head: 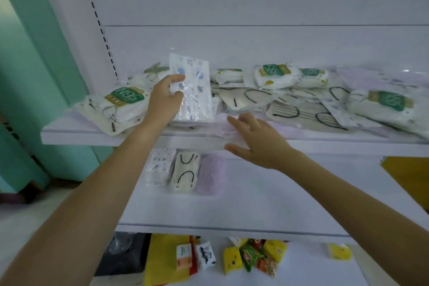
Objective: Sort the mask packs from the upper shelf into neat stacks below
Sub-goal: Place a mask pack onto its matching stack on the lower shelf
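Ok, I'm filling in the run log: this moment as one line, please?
left hand: holds printed mask pack tilted up, upper shelf | right hand: open, touching lilac pack at shelf edge | lower shelf: three stacks

Upper shelf (92, 139): smooth, matt white finish. Printed mask pack (197, 100) on it: clear glossy plastic film, crinkled, with glare. N95 pack (120, 104) at shelf's left end: same glossy wrap.

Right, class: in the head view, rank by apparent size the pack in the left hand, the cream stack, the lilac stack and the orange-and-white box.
1. Pack in the left hand, largest.
2. Cream stack and lilac stack: alike, so unranked.
3. Orange-and-white box, smallest.
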A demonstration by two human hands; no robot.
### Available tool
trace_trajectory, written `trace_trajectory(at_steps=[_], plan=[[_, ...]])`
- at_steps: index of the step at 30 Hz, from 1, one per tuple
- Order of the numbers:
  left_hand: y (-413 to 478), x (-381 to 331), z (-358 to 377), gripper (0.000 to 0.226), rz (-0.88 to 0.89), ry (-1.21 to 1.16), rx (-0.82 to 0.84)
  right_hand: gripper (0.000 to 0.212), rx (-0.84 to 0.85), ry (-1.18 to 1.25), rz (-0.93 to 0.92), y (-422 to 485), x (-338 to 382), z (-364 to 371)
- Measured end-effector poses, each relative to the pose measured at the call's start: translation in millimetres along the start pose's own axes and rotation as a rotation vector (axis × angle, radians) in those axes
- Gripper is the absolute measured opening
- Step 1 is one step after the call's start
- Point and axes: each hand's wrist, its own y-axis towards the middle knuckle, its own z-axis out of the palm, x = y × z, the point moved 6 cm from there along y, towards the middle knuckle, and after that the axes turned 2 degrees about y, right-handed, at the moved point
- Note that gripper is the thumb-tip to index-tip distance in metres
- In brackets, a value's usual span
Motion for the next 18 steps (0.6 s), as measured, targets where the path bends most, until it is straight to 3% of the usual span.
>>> trace_trajectory(at_steps=[4,7,11,16,18], plan=[[1,-6,6,0.046,0.007,-0.010,-0.003,0.084,-0.064,0.000,0.008,-10,-12,4],[2,-8,3,0.046,0.017,-0.007,-0.023,0.081,-0.040,0.002,0.129,-16,-39,5],[0,-11,3,0.046,0.033,-0.014,-0.042,0.102,-0.047,-0.001,0.165,-22,-51,7],[-2,-12,-7,0.046,0.027,-0.007,-0.078,0.058,-0.375,0.040,0.017,-23,-22,-9],[-4,-11,-19,0.046,0.018,-0.006,-0.117,0.052,-0.409,0.074,-0.060,-14,-5,-11]])
